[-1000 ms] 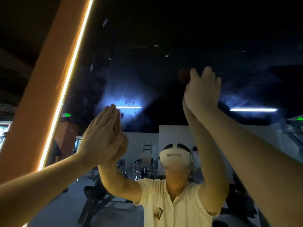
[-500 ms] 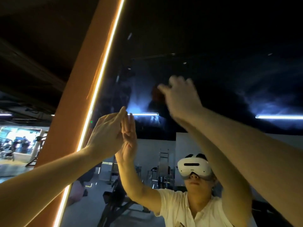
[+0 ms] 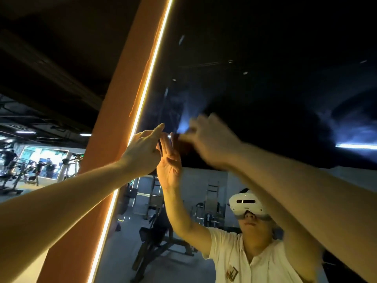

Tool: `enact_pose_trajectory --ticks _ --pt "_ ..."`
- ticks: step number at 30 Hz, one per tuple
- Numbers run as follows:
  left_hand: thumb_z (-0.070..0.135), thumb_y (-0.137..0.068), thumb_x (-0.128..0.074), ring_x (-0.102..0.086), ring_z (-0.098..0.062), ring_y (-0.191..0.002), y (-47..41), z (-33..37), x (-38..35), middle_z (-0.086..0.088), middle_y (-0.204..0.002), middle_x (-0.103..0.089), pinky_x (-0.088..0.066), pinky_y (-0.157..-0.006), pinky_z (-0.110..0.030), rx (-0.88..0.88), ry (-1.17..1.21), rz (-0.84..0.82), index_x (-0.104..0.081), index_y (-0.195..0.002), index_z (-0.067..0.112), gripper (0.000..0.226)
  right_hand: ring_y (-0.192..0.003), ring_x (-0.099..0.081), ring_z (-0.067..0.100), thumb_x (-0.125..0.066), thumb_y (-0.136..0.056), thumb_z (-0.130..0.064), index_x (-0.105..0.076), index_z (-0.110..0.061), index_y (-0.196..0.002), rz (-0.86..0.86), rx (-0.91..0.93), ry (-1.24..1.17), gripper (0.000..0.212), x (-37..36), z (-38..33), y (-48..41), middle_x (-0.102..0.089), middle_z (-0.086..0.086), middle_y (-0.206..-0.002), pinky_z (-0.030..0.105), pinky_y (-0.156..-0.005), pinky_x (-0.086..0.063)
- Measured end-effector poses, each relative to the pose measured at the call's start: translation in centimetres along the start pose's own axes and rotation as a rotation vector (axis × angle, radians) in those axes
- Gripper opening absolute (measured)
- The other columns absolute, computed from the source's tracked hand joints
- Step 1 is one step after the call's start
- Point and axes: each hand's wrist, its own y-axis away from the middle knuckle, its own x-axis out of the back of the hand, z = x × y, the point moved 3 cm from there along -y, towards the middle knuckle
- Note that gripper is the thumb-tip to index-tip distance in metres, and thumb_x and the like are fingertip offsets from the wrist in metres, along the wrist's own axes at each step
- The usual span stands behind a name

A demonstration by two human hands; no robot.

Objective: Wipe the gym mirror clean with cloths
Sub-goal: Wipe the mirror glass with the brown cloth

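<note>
The gym mirror (image 3: 265,68) fills the right of the head view, dark, with hazy bluish smears (image 3: 350,127) on the glass. My left hand (image 3: 142,154) lies flat on the mirror near its left edge, fingers straight and holding nothing. My right hand (image 3: 212,139) is motion-blurred just to its right, pressing a dark reddish cloth (image 3: 184,147) to the glass; only a small part of the cloth shows under the fingers. My reflection, with both arms raised, appears below.
A lit LED strip (image 3: 151,64) runs up the mirror's left edge beside an orange column (image 3: 120,94). Left of the column, gym machines and people (image 3: 30,170) stand far off. A weight bench (image 3: 163,242) shows in the reflection.
My right hand has swept leftward and downward across the glass with the cloth, ending close to my left hand. The left hand stays flat on the mirror. My view has turned left.
</note>
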Motion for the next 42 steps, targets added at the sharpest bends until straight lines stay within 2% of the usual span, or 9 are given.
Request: enact_pose_trajectory --ticks 5,9,13,17,19,25,32,37,42 --pt "-0.002 -0.097 -0.051 -0.025 -0.023 -0.155 2.8 -0.6 0.3 -0.003 -0.166 -0.034 -0.025 -0.123 -0.042 0.057 0.018 -0.004 -0.026 -0.164 0.021 0.075 -0.128 -0.046 0.035 -0.055 -0.096 -0.024 -0.06 -0.025 -0.136 0.043 -0.558 0.045 0.041 0.0 1.3 -4.8 -0.05 0.013 -0.14 0.049 -0.105 -0.037" --pt "0.0 -0.098 -0.052 -0.041 -0.027 -0.148 5.0 -1.9 -0.2 -0.008 -0.157 -0.049 -0.034 -0.122 -0.048 0.133 0.136 0.063 -0.043 -0.157 0.016 0.062 -0.126 -0.047 0.032 -0.035 -0.1 -0.033 -0.058 -0.015 -0.13 -0.001 -0.387 -0.149 0.041 -0.2 -9.4 0.6 -0.05 0.013 -0.137 0.047 -0.105 -0.04" --pt "-0.005 -0.094 -0.048 -0.05 -0.02 -0.139 8.8 -0.9 -1.4 -0.001 -0.147 -0.057 -0.04 -0.115 -0.036 0.18 0.202 0.011 -0.059 -0.142 0.017 0.055 -0.117 -0.054 0.032 -0.06 -0.092 -0.026 -0.057 -0.014 -0.132 -0.18 -0.093 -0.298 0.042 0.2 -19.7 10.2 -0.057 0.013 -0.13 0.049 -0.096 -0.048" --pt "-0.007 -0.094 -0.043 -0.058 -0.01 -0.096 12.1 1.1 -1.7 0.009 -0.129 -0.061 -0.046 -0.082 -0.024 0.189 0.218 -0.193 -0.068 -0.132 0.023 0.055 -0.09 -0.058 0.026 -0.043 -0.095 -0.016 -0.056 -0.016 -0.117 -0.311 0.373 -0.338 0.026 2.3 -22.0 16.7 -0.056 0.007 -0.103 0.046 -0.079 -0.053" --pt "-0.009 -0.094 -0.039 -0.061 -0.008 -0.084 13.2 1.3 -1.9 0.008 -0.124 -0.063 -0.045 -0.069 -0.018 0.19 0.233 -0.292 -0.067 -0.135 0.025 0.059 -0.08 -0.058 0.026 -0.052 -0.1 -0.014 -0.054 -0.015 -0.113 -0.179 0.28 -0.339 0.014 2.4 -18.3 14.7 -0.055 0.009 -0.098 0.045 -0.075 -0.053" --pt "0.004 -0.093 -0.039 -0.061 -0.037 -0.125 15.4 -0.4 -2.0 -0.008 -0.14 -0.063 -0.052 -0.101 -0.049 0.296 0.313 -0.276 -0.049 -0.152 0.025 0.064 -0.11 -0.054 0.038 -0.06 -0.094 -0.021 -0.052 -0.009 -0.14 0.024 -0.558 -0.041 0.048 0.9 -9.0 8.9 -0.054 0.023 -0.121 0.049 -0.09 -0.047" --pt "-0.01 -0.09 -0.038 -0.058 -0.015 -0.127 20.8 -1.7 -4.2 0.005 -0.129 -0.066 -0.048 -0.111 -0.044 0.247 0.395 -0.269 -0.06 -0.129 0.034 0.062 -0.107 -0.058 0.035 -0.055 -0.092 -0.028 -0.055 -0.008 -0.142 -0.206 -0.236 -0.252 0.054 0.9 -29.1 17.4 -0.06 0.018 -0.119 0.048 -0.09 -0.048" --pt "-0.005 -0.094 -0.052 -0.024 -0.011 -0.153 26.5 -0.9 -6.7 0.006 -0.167 -0.029 -0.018 -0.126 -0.031 -0.01 0.132 -0.363 -0.036 -0.16 0.018 0.072 -0.1 -0.056 0.031 -0.043 -0.095 -0.022 -0.057 -0.013 -0.131 -0.421 0.259 -0.387 0.04 2.8 -35.0 27.5 -0.059 0.011 -0.111 0.05 -0.09 -0.045" --pt "0.005 -0.092 -0.062 -0.016 -0.02 -0.157 28.1 -1.3 -8.5 -0.003 -0.17 -0.016 -0.022 -0.128 -0.042 -0.179 0.035 -0.271 -0.019 -0.163 0.011 0.083 -0.085 -0.056 0.03 -0.067 -0.095 -0.022 -0.058 -0.017 -0.127 -0.203 -0.175 -0.281 0.033 2.8 -21.1 23.6 -0.052 0.004 -0.091 0.05 -0.077 -0.052"
